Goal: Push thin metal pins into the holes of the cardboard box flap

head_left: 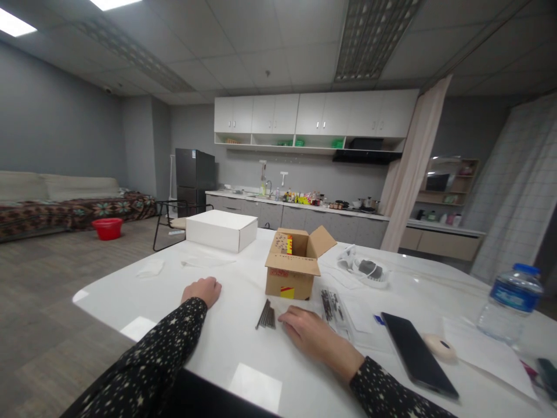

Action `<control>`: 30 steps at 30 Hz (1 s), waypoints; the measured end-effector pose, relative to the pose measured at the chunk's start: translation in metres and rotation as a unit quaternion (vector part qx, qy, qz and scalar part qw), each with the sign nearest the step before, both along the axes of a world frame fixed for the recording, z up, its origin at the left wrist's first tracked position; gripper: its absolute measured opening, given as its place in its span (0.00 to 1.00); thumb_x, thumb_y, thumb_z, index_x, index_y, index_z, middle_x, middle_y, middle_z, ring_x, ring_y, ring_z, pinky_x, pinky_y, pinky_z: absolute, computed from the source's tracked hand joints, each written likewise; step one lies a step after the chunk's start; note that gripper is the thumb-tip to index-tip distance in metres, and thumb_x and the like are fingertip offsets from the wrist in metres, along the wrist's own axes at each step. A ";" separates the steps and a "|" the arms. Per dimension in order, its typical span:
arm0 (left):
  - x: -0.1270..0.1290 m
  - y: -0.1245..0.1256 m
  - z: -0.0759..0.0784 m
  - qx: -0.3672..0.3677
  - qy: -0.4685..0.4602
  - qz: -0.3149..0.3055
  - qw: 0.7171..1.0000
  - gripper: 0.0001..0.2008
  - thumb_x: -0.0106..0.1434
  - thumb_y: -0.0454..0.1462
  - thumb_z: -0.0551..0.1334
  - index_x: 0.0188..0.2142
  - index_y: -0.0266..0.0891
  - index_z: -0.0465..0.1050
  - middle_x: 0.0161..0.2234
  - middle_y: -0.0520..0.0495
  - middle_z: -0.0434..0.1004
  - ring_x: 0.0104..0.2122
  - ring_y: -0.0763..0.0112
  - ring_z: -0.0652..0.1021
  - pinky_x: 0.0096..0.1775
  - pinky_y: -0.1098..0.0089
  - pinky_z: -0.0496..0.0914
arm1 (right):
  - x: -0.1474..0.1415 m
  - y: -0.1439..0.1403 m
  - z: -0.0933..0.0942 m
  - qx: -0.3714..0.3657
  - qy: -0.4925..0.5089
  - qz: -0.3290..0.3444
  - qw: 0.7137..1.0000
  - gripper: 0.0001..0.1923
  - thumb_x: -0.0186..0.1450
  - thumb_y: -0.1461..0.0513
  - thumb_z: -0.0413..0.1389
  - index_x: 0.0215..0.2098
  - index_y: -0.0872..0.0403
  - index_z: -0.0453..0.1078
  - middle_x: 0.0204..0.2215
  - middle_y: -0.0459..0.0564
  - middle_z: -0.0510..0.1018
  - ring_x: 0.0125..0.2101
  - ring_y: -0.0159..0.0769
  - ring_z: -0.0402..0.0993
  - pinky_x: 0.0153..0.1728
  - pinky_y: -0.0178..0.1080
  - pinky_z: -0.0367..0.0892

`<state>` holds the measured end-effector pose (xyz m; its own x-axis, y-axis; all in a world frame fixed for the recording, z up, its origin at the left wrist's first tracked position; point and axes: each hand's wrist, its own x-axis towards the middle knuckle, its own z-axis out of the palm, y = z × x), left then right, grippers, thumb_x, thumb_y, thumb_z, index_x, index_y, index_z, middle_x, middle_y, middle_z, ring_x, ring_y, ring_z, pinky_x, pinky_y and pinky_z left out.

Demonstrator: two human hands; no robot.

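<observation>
Left hand: yours, curled loosely on the desk, holding nothing.
Right hand: flat, fingers spread, just beside the nails.
Box: open; print unreadable.
Room: bare desk between your hands.

White table: closed white box at far edge; black phone lying flat, near right; capped water bottle upright, far right; bagged dark item behind. Floor: red basin beside sofa. Kitchen counter along back wall.
</observation>
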<state>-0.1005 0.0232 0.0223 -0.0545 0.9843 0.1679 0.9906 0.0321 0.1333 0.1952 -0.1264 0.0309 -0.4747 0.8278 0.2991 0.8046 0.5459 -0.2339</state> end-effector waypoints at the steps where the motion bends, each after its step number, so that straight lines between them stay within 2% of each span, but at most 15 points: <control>1: 0.000 0.000 0.000 -0.001 -0.001 0.001 1.000 0.22 0.62 0.44 0.46 0.41 0.38 0.76 0.42 0.34 0.79 0.41 0.50 0.78 0.40 0.59 0.68 | -0.001 0.000 0.000 0.000 -0.005 -0.002 1.000 0.16 0.68 0.67 0.45 0.44 0.52 0.73 0.39 0.51 0.76 0.37 0.34 0.72 0.41 0.37 0.66; 20: -0.004 0.002 -0.004 0.000 0.001 -0.002 1.000 0.23 0.63 0.44 0.45 0.42 0.38 0.76 0.42 0.33 0.78 0.42 0.50 0.78 0.41 0.58 0.68 | -0.011 0.000 0.000 -0.034 0.030 0.013 0.999 0.15 0.65 0.69 0.48 0.45 0.52 0.73 0.41 0.51 0.74 0.42 0.35 0.71 0.46 0.36 0.65; 30: -0.004 -0.002 -0.001 -0.005 -0.001 -0.005 1.000 0.23 0.63 0.44 0.45 0.42 0.37 0.76 0.42 0.33 0.78 0.42 0.49 0.78 0.41 0.57 0.68 | -0.012 -0.002 0.001 -0.032 0.037 0.023 0.999 0.15 0.64 0.70 0.48 0.43 0.53 0.73 0.41 0.51 0.75 0.43 0.36 0.70 0.47 0.37 0.64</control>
